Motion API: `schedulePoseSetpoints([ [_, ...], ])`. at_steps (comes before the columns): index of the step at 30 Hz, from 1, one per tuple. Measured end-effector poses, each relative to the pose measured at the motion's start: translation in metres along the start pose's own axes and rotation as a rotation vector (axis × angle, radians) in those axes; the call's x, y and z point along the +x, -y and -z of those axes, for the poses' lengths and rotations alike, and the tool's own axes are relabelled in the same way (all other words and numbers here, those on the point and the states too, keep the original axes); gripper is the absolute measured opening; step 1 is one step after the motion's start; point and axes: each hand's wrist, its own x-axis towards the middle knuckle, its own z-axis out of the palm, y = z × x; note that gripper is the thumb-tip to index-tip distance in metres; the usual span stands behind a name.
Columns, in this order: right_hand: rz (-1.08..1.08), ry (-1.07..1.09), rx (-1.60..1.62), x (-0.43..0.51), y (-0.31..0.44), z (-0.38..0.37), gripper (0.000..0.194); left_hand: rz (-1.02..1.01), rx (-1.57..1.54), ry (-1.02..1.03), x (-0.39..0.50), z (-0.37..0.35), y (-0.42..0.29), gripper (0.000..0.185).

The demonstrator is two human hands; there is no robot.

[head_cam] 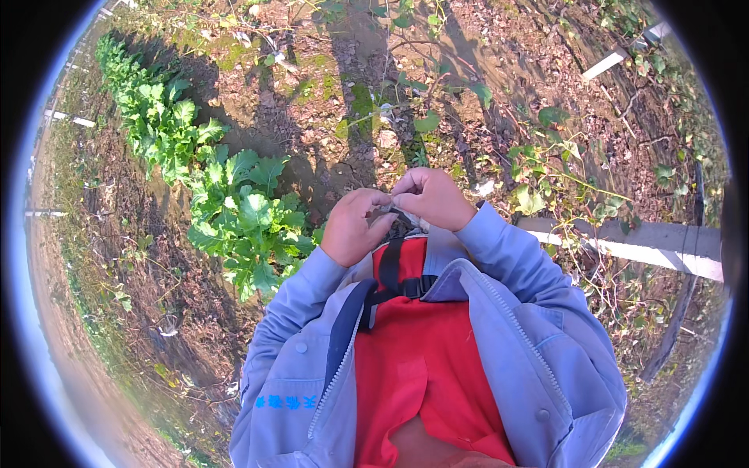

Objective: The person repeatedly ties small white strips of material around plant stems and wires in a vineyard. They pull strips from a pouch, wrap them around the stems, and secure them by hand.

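My left hand [355,225] and my right hand [433,199] meet in front of my waist. Thumb and fingers of each are pinched on a small dark grey item [387,209], too small and too covered to name. Just below it, a black webbing strap [391,263] runs over red cloth to a black plastic buckle [414,286]. My open blue-grey work jacket [515,345] with a metal zip frames a red shirt [409,345].
Leafy green vegetable plants [251,216] grow in a row on the left. A concrete post [643,243] lies or leans at the right, with climbing vines [529,199] near it. Dry leaves cover the soil [304,134] ahead. Another pale post [605,63] shows at upper right.
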Motion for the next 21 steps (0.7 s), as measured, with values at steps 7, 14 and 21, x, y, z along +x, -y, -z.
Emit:
schedulePoseSetpoints([
  [7, -0.192, 0.138, 0.111, -0.003, -0.007, 0.005, 0.026, 0.143, -0.018, 0.078, -0.008, -0.007, 0.016, 0.015],
  [14, -0.120, 0.068, -0.311, -0.012, -0.049, 0.037, 0.041, 0.283, 0.370, 0.505, -0.025, -0.053, 0.089, 0.022],
  [21, -0.212, -0.065, -0.737, -0.036, -0.126, 0.083, 0.047, 0.195, 0.491, 0.721, -0.022, -0.093, 0.147, 0.027],
])
